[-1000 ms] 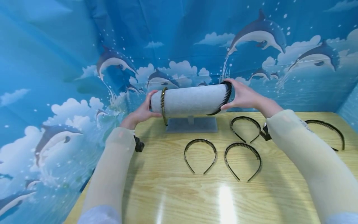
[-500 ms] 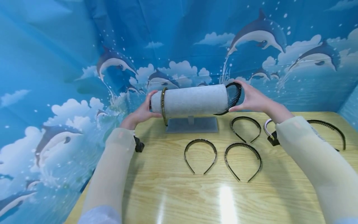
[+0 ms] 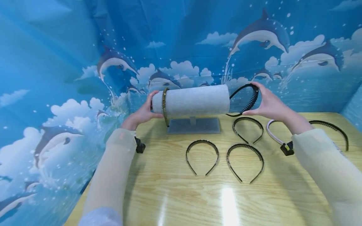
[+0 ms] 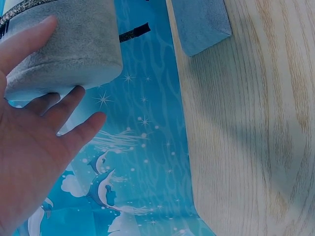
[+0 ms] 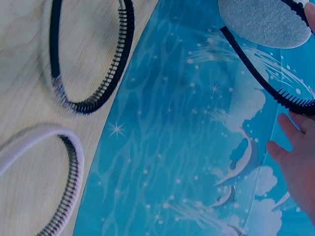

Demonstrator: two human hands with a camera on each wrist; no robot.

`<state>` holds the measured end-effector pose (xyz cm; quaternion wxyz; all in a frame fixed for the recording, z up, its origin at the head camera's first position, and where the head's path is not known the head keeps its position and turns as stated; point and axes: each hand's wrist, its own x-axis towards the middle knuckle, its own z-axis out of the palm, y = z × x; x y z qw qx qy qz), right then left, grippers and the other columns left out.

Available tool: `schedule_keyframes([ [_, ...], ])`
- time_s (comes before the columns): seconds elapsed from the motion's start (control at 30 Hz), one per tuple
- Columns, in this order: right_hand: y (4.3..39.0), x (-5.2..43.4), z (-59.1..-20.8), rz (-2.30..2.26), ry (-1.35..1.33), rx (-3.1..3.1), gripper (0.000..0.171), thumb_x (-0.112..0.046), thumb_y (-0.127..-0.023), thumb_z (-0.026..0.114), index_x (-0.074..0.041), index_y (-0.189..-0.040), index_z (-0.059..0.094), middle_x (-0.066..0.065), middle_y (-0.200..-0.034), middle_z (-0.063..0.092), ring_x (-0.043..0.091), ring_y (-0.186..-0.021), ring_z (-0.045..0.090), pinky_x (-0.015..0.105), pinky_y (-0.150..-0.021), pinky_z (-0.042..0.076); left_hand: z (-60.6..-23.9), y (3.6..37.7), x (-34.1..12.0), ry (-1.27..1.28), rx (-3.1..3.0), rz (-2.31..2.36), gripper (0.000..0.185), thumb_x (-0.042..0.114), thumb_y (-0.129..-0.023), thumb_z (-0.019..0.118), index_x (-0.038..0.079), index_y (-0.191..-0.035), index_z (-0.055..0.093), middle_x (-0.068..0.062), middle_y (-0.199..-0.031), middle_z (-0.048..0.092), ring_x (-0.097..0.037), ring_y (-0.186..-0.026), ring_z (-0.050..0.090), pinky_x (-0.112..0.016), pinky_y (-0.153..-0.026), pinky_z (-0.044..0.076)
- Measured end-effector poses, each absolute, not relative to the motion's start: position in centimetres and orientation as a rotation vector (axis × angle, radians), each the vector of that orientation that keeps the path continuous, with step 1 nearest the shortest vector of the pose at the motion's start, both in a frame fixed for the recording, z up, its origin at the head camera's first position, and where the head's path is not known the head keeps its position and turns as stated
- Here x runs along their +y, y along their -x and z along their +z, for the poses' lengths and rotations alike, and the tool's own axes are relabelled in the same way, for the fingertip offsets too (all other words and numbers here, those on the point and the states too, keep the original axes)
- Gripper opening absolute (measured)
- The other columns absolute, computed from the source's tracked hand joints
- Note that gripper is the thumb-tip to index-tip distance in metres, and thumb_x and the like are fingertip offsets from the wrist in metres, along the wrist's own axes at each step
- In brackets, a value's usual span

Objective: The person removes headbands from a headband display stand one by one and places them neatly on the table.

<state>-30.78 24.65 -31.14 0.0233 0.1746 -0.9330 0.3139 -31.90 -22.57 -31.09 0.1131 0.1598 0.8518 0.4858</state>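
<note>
- Left hand (image 3: 141,114): flat against the left end of the grey felt roll stand (image 3: 195,100), fingers straight, grip wide, clasping nothing.
- Olive headband (image 3: 164,106): sits around the roll near its left end.
- Roll: horizontal cylinder on a short post over a flat grey base, at the back of the wooden surface (image 3: 181,194).
- Black toothed headband (image 3: 244,100): thin glossy arc with comb teeth on the inner edge, held in air just off the roll's right end, clear of it.
- Right hand (image 3: 268,105): grip pinched on that band's curve, thumb below.
- Other headbands lie flat on the surface: two black ones in front (image 3: 202,157) (image 3: 245,161), one behind (image 3: 248,128), a white one (image 3: 275,133) at right.
</note>
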Motion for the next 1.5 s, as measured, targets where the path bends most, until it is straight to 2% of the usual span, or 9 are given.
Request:
schedule_keyframes([
  [0.43, 27.3, 27.6, -31.9, 1.012, -0.408, -2.823, 0.124, -0.037, -0.071, 0.088, -0.024, -0.155, -0.002, 0.031, -0.156, 0.006, 0.055, -0.136, 0.017, 0.074, -0.089, 0.027, -31.5, 32.2, -22.8, -0.48, 2.535, 1.405, 0.097, -0.002, -0.09, 0.067, 0.027, -0.155, 0.001, -0.015, -0.152, 0.015, -0.036, -0.135, 0.027, -0.053, -0.101, 0.035],
  [0.67, 24.3, 30.0, -32.9, 1.046, -0.401, -2.79, 0.129, -0.021, -0.07, 0.09, -0.014, -0.152, -0.008, 0.032, -0.155, 0.007, 0.056, -0.136, 0.013, 0.075, -0.092, 0.022, -31.4, 32.1, -22.5, -0.474, 2.518, 1.407, 0.097, -0.002, -0.09, 0.067, 0.03, -0.154, 0.001, -0.014, -0.152, 0.015, -0.035, -0.135, 0.026, -0.053, -0.101, 0.034],
  [0.97, 19.5, 33.3, -34.6, 0.971, -0.426, -2.688, 0.132, -0.001, -0.056, 0.093, -0.007, -0.153, 0.003, 0.039, -0.143, 0.021, 0.062, -0.126, 0.022, 0.073, -0.094, 0.018, -29.9, 31.2, -21.7, -0.47, 2.47, 1.43, 0.098, -0.006, -0.088, 0.066, 0.02, -0.155, -0.001, -0.019, -0.153, 0.011, -0.04, -0.136, 0.023, -0.056, -0.102, 0.032],
  [1.03, 18.8, 33.8, -34.7, 0.966, -0.411, -2.672, 0.133, 0.001, -0.055, 0.092, -0.011, -0.154, 0.004, 0.037, -0.145, 0.021, 0.061, -0.127, 0.023, 0.064, -0.103, 0.02, -29.7, 31.2, -21.7, -0.48, 2.472, 1.429, 0.098, -0.007, -0.088, 0.066, 0.02, -0.155, -0.001, -0.02, -0.153, 0.011, -0.04, -0.136, 0.022, -0.056, -0.102, 0.031],
  [1.1, 18.3, 34.2, -35.0, 0.963, -0.424, -2.645, 0.136, 0.003, -0.053, 0.092, -0.015, -0.154, 0.003, 0.032, -0.149, 0.02, 0.054, -0.134, 0.021, 0.04, -0.112, 0.022, -30.0, 31.4, -21.9, -0.483, 2.486, 1.424, 0.097, -0.005, -0.089, 0.066, 0.021, -0.155, 0.0, -0.018, -0.153, 0.012, -0.039, -0.136, 0.023, -0.055, -0.102, 0.032],
  [1.17, 17.8, 34.7, -35.4, 0.967, -0.443, -2.621, 0.139, 0.005, -0.051, 0.092, -0.019, -0.153, -0.001, 0.026, -0.154, 0.017, 0.038, -0.142, 0.015, 0.013, -0.107, 0.016, -30.4, 31.8, -22.1, -0.485, 2.501, 1.417, 0.097, -0.004, -0.089, 0.066, 0.022, -0.155, 0.0, -0.017, -0.153, 0.013, -0.038, -0.136, 0.024, -0.054, -0.102, 0.033],
  [1.23, 17.6, 35.0, -35.7, 0.943, -0.463, -2.597, 0.143, 0.007, -0.048, 0.092, -0.019, -0.152, -0.002, 0.023, -0.155, 0.018, 0.021, -0.143, 0.013, -0.003, -0.091, 0.012, -31.0, 32.1, -22.3, -0.483, 2.511, 1.414, 0.097, -0.002, -0.089, 0.067, 0.025, -0.155, 0.001, -0.015, -0.152, 0.014, -0.036, -0.136, 0.025, -0.054, -0.102, 0.034],
  [1.3, 17.3, 35.4, -35.9, 0.894, -0.467, -2.585, 0.145, 0.006, -0.043, 0.093, -0.016, -0.152, 0.0, 0.026, -0.153, 0.021, 0.016, -0.142, 0.015, -0.004, -0.089, 0.014, -31.3, 32.3, -22.4, -0.482, 2.521, 1.408, 0.097, -0.001, -0.09, 0.068, 0.026, -0.155, 0.001, -0.015, -0.152, 0.015, -0.035, -0.136, 0.026, -0.053, -0.101, 0.035],
  [1.5, 16.5, 36.2, -36.3, 0.815, -0.429, -2.583, 0.139, 0.0, -0.037, 0.095, 0.006, -0.149, 0.012, 0.044, -0.137, 0.028, 0.052, -0.135, 0.022, 0.013, -0.105, 0.01, -31.5, 32.3, -22.6, -0.489, 2.536, 1.422, 0.097, -0.002, -0.089, 0.068, 0.027, -0.155, 0.002, -0.014, -0.152, 0.017, -0.034, -0.135, 0.027, -0.053, -0.1, 0.036],
])
